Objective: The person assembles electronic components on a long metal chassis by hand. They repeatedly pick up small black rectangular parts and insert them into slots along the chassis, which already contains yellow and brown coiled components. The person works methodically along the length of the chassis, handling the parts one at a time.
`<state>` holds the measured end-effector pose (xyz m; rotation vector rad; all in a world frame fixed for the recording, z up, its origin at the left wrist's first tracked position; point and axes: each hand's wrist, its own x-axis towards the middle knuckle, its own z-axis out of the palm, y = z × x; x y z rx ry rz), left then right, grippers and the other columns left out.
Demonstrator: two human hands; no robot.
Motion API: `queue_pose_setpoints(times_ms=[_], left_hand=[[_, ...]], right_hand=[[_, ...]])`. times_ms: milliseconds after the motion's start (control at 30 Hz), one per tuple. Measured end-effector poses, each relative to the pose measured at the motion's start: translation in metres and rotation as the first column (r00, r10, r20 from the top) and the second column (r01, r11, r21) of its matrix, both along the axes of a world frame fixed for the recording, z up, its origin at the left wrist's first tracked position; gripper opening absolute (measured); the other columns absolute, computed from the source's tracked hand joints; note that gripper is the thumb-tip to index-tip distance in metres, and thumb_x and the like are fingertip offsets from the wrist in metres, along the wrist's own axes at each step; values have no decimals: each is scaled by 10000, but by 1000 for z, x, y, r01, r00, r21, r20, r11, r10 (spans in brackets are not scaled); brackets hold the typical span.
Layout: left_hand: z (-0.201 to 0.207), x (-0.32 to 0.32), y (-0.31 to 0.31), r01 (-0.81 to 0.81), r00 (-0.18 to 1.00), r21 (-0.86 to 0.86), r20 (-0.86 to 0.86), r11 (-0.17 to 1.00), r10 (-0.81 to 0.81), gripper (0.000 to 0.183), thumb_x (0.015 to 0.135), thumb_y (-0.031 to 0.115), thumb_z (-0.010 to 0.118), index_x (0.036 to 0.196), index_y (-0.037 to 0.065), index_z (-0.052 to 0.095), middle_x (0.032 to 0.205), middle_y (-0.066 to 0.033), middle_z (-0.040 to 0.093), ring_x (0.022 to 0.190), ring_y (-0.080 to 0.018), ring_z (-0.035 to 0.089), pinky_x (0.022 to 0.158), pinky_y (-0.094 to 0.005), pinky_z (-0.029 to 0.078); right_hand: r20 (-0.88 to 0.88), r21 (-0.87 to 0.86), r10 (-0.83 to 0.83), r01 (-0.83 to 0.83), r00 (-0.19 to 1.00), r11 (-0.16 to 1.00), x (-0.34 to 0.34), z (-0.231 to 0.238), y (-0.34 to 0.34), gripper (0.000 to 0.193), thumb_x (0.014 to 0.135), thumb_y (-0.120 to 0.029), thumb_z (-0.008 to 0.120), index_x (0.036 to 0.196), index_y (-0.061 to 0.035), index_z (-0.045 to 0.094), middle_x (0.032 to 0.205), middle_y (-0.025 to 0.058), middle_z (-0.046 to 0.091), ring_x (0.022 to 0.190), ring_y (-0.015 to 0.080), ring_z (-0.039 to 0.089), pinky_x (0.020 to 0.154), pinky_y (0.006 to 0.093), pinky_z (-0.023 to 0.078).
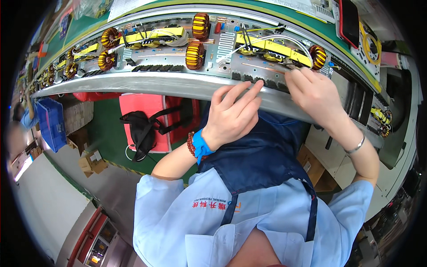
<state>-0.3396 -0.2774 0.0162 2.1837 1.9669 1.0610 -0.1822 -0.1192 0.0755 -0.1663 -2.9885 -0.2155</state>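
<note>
A long circuit board [213,73] with toroidal coils and black components lies on the metal rail in front of me. My left hand [235,111] rests over the rail's near edge, its fingers apart and their tips at the row of black components [238,76]. It holds nothing that I can see. My right hand [316,95] is closed in a pinch at the board's right part, just below a yellow-and-black coil [317,57]. Whatever lies between its fingertips is hidden. Near both hands runs a yellow-wrapped transformer row [273,46] with white wires.
More boards with coils [106,60] stretch left along the metal rail [147,83]. A red-cased phone [348,22] stands at the far right beside a yellow cable loop [371,42]. Below left are a red seat [138,107] with a black bag [141,131] and a blue crate [52,122].
</note>
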Motion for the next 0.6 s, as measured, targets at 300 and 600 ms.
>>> queue_pose_setpoints(times_ms=[300,600], left_hand=[[2,6,8,11,999,34,-41,999,-10,236,645,37,661,871,90,620,1110,-35,675,911,-192,596,846,-340,383],[11,6,10,12,1000,4,-19,1000,-12,255,652,20,660,897,84,629,1108,-34,677,940,-202,592,852,-341,369]], right_hand=[[-180,-377,-441,352,879,857,47,9,-16,256,756,-6,675,992,-67,595,935,26,656,930,222,598,788,356,392],[-138,-278,-491,442,860,853,30,-17,-33,263,795,-81,613,1056,-57,589,896,2,655,1040,168,541,867,339,289]])
